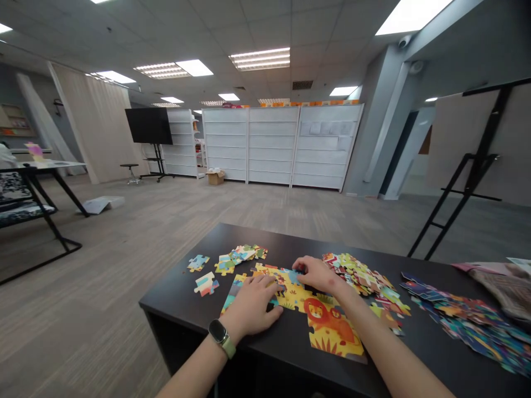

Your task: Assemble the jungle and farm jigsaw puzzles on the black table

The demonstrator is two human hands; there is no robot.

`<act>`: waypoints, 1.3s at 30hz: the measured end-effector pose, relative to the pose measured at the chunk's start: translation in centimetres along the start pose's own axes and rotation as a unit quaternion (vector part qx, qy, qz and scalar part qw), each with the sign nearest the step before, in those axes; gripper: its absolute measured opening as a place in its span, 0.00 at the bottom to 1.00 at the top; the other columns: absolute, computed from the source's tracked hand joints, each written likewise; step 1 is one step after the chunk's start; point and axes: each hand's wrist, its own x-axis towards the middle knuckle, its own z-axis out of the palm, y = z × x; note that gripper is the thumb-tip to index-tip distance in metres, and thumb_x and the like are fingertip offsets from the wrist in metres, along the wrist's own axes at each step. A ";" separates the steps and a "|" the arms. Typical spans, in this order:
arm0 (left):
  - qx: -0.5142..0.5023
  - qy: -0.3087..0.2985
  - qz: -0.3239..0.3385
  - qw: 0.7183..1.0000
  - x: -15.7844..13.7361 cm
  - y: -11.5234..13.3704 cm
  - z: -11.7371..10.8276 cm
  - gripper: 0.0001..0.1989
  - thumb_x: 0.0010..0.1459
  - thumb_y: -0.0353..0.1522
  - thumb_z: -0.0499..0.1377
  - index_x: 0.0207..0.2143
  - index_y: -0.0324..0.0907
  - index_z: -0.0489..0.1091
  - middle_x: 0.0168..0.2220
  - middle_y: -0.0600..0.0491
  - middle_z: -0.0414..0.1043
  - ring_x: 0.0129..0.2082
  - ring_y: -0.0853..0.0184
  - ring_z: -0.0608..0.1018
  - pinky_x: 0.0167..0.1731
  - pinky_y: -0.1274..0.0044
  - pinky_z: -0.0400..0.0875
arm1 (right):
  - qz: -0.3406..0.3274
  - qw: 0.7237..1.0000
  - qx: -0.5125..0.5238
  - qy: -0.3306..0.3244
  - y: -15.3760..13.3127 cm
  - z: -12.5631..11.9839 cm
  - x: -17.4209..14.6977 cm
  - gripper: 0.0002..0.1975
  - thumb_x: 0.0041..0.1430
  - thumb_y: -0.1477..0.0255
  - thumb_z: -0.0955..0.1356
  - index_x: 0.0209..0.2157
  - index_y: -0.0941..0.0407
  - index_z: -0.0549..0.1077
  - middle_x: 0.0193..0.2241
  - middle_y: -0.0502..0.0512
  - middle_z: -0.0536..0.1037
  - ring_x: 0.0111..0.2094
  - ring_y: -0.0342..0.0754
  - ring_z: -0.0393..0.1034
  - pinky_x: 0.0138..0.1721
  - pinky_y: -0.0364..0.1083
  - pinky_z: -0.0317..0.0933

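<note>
A partly joined jigsaw puzzle (pixel 290 298) with a yellow ground lies on the dark table; its near right part shows a red-maned lion and a cub. My left hand (pixel 254 303), a watch on its wrist, rests flat over the puzzle's left side with fingers stretched out. At the puzzle's upper edge, my right hand (pixel 317 273) has its fingers bent down onto a light-blue puzzle piece (pixel 293 276), partly hidden under the fingertips. Loose puzzle pieces (pixel 206 283) lie left of the puzzle, with a small pile (pixel 243 254) behind it.
A larger heap of puzzle pieces (pixel 360 273) lies beyond my right forearm. Farther right are dark-blue pieces (pixel 473 318) and a fabric pouch (pixel 498 284). The black table (pixel 186 304) ends close by on the left. White shelves (pixel 274 146) and a screen (pixel 148 125) stand across the room.
</note>
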 end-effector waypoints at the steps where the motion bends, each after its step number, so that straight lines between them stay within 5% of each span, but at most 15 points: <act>1: 0.005 0.003 -0.008 1.000 0.3 0.3 0.1 0.20 0.61 0.43 0.58 0.55 0.50 0.69 0.56 0.48 0.69 0.55 0.51 0.69 0.55 0.58 0.62 | -0.001 1.000 0.000 0.000 -0.1 0.1 0.0 0.13 0.45 0.74 0.70 0.36 0.53 0.80 0.33 0.52 0.79 0.34 0.48 0.72 0.36 0.44 0.62; 6: 0.010 0.038 -0.029 0.999 1.7 1.8 1.5 0.24 0.61 0.49 0.56 0.57 0.51 0.67 0.53 0.46 0.67 0.53 0.50 0.69 0.54 0.58 0.62 | 0.011 0.999 0.013 0.049 0.7 -0.3 0.2 0.12 0.50 0.72 0.69 0.38 0.53 0.79 0.32 0.51 0.81 0.34 0.48 0.74 0.38 0.44 0.64; 10: 0.004 0.043 -0.028 0.999 2.1 2.1 2.6 0.23 0.62 0.49 0.56 0.56 0.51 0.68 0.54 0.46 0.66 0.55 0.49 0.67 0.56 0.56 0.59 | 0.077 0.984 0.013 0.163 3.8 -3.9 -0.2 0.20 0.59 0.74 0.58 0.47 0.55 0.76 0.36 0.56 0.81 0.36 0.49 0.75 0.40 0.47 0.66; 14: 0.003 0.044 -0.033 0.998 2.2 2.1 2.7 0.23 0.61 0.48 0.57 0.55 0.51 0.69 0.53 0.45 0.68 0.54 0.49 0.68 0.55 0.57 0.61 | 0.100 0.972 -0.005 0.211 6.4 -7.0 -2.0 0.21 0.58 0.76 0.57 0.44 0.56 0.77 0.35 0.58 0.81 0.36 0.51 0.75 0.40 0.50 0.65; 22: 0.022 0.019 -0.041 0.999 2.2 2.6 2.7 0.22 0.63 0.45 0.55 0.56 0.50 0.70 0.57 0.45 0.67 0.57 0.49 0.68 0.56 0.57 0.60 | -0.003 0.991 -0.039 0.127 3.3 -2.6 -5.0 0.15 0.58 0.79 0.62 0.42 0.57 0.78 0.41 0.57 0.80 0.46 0.50 0.72 0.52 0.49 0.62; 26: 0.042 0.018 -0.036 0.998 2.4 1.9 3.6 0.23 0.63 0.46 0.53 0.56 0.49 0.70 0.57 0.45 0.67 0.57 0.49 0.68 0.57 0.57 0.58 | 0.003 0.992 -0.074 0.101 2.1 -1.1 -5.0 0.17 0.59 0.70 0.68 0.51 0.53 0.75 0.57 0.58 0.73 0.59 0.54 0.63 0.61 0.52 0.53; 31: 0.040 0.024 -0.030 0.998 2.3 1.5 4.0 0.23 0.64 0.46 0.53 0.57 0.49 0.70 0.58 0.45 0.67 0.58 0.49 0.67 0.58 0.57 0.58 | 0.039 0.994 -0.080 0.067 2.6 -1.0 -4.8 0.16 0.59 0.65 0.70 0.49 0.52 0.76 0.51 0.56 0.78 0.56 0.58 0.68 0.59 0.57 0.55; 35: 0.024 0.027 -0.036 0.999 1.7 2.1 3.2 0.23 0.64 0.46 0.54 0.58 0.50 0.69 0.59 0.46 0.66 0.59 0.50 0.67 0.58 0.59 0.59 | 0.040 0.995 -0.055 0.067 3.5 -1.6 -4.8 0.29 0.54 0.67 0.72 0.58 0.56 0.70 0.55 0.61 0.75 0.56 0.58 0.68 0.58 0.55 0.57; 39: 0.022 0.039 -0.052 0.998 1.6 2.6 2.6 0.23 0.62 0.46 0.56 0.57 0.51 0.69 0.58 0.48 0.66 0.58 0.52 0.67 0.59 0.61 0.59 | 0.034 0.997 -0.037 0.061 5.0 -2.1 -4.3 0.24 0.53 0.66 0.72 0.52 0.58 0.74 0.52 0.65 0.76 0.55 0.63 0.68 0.58 0.60 0.57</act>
